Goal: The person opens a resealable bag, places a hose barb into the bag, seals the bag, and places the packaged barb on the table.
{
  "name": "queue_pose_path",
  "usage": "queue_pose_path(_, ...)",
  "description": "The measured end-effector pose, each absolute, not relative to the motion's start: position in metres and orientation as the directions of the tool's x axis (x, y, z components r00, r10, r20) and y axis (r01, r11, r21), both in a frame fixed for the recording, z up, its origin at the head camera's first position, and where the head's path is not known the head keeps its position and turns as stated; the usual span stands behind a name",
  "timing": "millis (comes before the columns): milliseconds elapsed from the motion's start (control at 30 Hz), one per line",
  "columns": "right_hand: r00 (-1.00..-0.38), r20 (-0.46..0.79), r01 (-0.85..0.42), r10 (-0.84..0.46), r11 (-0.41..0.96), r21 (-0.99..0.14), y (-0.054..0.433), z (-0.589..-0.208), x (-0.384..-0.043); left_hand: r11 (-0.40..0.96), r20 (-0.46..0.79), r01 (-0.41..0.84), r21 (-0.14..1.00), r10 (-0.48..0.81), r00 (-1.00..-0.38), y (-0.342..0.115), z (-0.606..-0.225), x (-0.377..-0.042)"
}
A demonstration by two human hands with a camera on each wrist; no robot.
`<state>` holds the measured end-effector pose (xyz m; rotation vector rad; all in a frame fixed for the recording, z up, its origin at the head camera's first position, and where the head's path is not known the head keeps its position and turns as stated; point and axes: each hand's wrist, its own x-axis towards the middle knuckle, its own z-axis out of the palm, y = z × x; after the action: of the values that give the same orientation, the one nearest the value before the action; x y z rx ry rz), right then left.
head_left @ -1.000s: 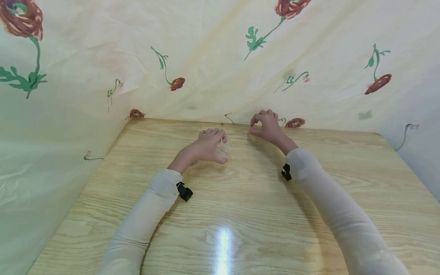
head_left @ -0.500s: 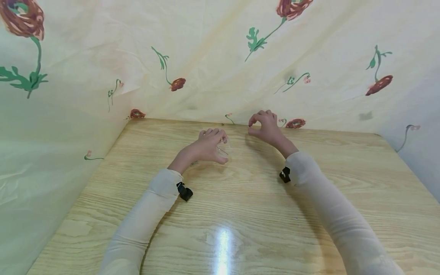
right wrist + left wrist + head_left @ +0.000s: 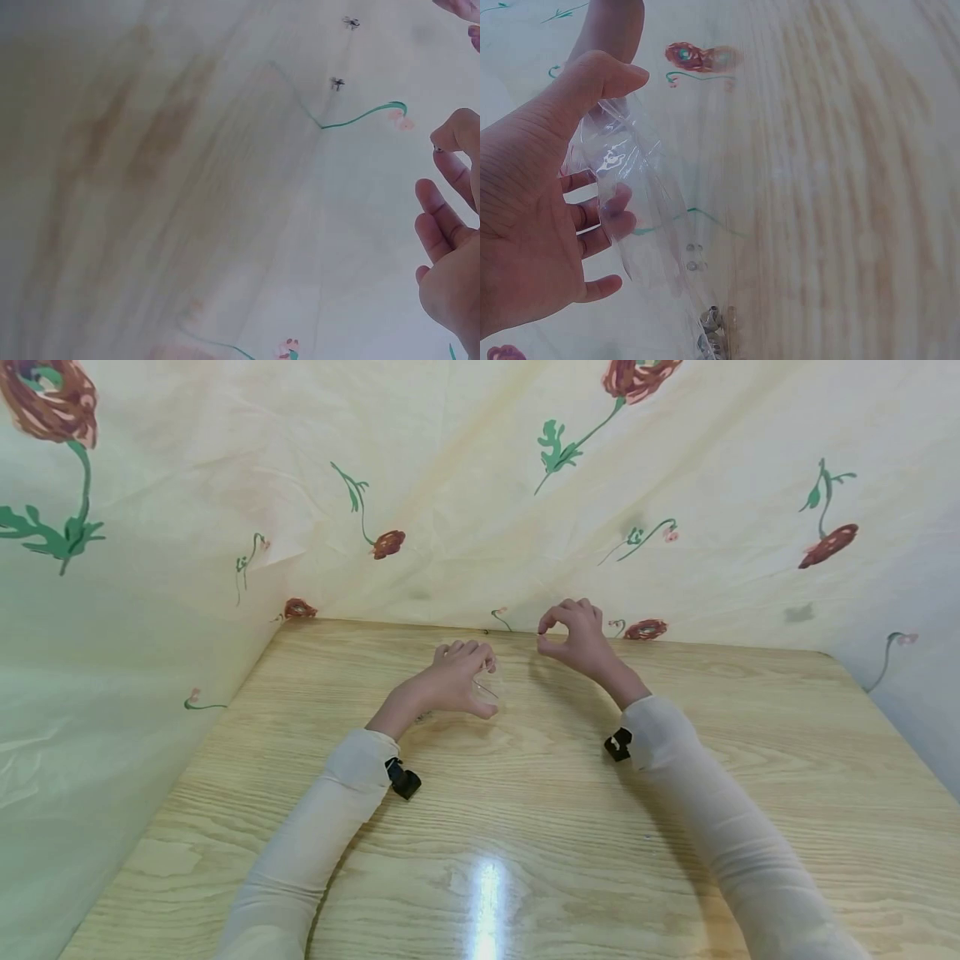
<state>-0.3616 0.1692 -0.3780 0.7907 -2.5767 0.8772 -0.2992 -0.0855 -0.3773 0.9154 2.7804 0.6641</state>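
Well, both of my hands are busy near the far edge of the desk (image 3: 540, 793). My left hand (image 3: 448, 683) grips a clear bag (image 3: 651, 195), the thumb and forefinger set wide apart with the plastic stretched between them; some of my fingertips show through its wall. Low by the bag sit small shiny beads (image 3: 711, 321) — whether they lie inside it or behind it I can't tell.

My right hand (image 3: 579, 639) pinches a tiny piece (image 3: 438, 149) between the tips of thumb and forefinger, too small to name. That pinch is near the bag, on its right, but apart from it. The other fingers of this hand are bent loosely and spread a little.

Two dark specks (image 3: 344, 54) show near the seam where the desk meets the flowered cloth (image 3: 457, 477) — too small to make out. The cloth hangs behind the desk and along its left side. Pale sleeves (image 3: 300, 839) cover my arms, with a black mount (image 3: 403, 779) at the left wrist and another at the right. A bright streak of light (image 3: 487, 902) shines on the wood closest to me.
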Motion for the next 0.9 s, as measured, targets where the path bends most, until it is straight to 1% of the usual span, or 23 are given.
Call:
queue_pose_path(300, -0.804, 0.453, -0.587, -0.386, 0.640, -0.496, 0.167, -0.376, -0.356, 0.712, 0.011, 0.535, 0.456, 0.596, -0.803, -0.086, -0.377, -0.298)
queue_pose_path(533, -0.774, 0.496, -0.624, -0.394, 0.608, -0.490, 0.165, -0.375, -0.352, 0.713, 0.006, 0.532, 0.458, 0.595, -0.803, -0.086, -0.377, -0.297)
queue_pose_path(900, -0.764, 0.523, -0.636, -0.378, 0.577, -0.512, 0.162, -0.372, -0.344, 0.712, 0.022, 0.544, 0.445, 0.598, -0.801, -0.086, -0.379, -0.297)
